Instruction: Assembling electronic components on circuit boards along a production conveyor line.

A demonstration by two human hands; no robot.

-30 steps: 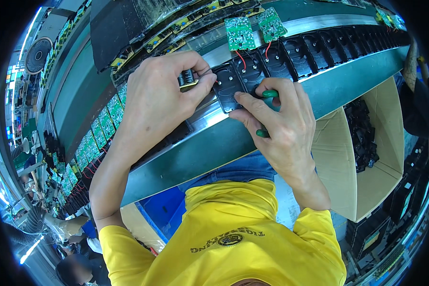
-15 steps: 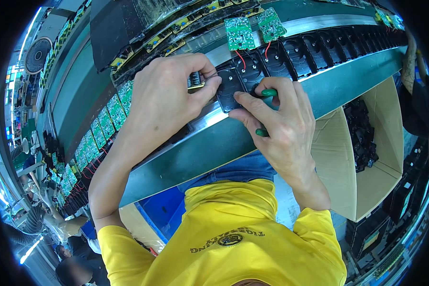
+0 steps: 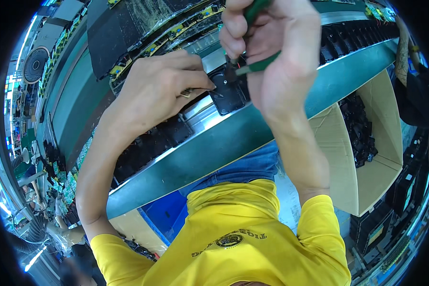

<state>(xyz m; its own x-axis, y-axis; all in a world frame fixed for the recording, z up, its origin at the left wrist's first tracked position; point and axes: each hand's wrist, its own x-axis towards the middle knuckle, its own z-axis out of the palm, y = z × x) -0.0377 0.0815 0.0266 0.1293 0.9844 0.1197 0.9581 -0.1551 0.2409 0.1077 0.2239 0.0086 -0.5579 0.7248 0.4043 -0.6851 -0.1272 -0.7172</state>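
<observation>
Black casing, a squarish moulded plastic shell with a matt face, sits on the steel rail at the near edge of the bench, just above the teal lip. The left hand lies over the rail beside it, fingers drawn close together and stretched toward the casing, tips pressing its left edge; a small metallic part shows under the palm, too hidden to make out. The right hand hangs above the casing, curled tight into a fist round a green tool with smooth, rubbery-looking handles; one handle pokes out below the knuckles and the dark tip points down onto the casing's top edge, where a thin red wire shows. More black casings line the rail to the left, and others of the same kind run along it to the right. A cardboard box, plain brown and open-topped, stands below the bench on the right with a heap of black parts inside. Green circuit boards lie in a row farther back on the bench. A blue bin sits under the bench by the yellow shirt.
</observation>
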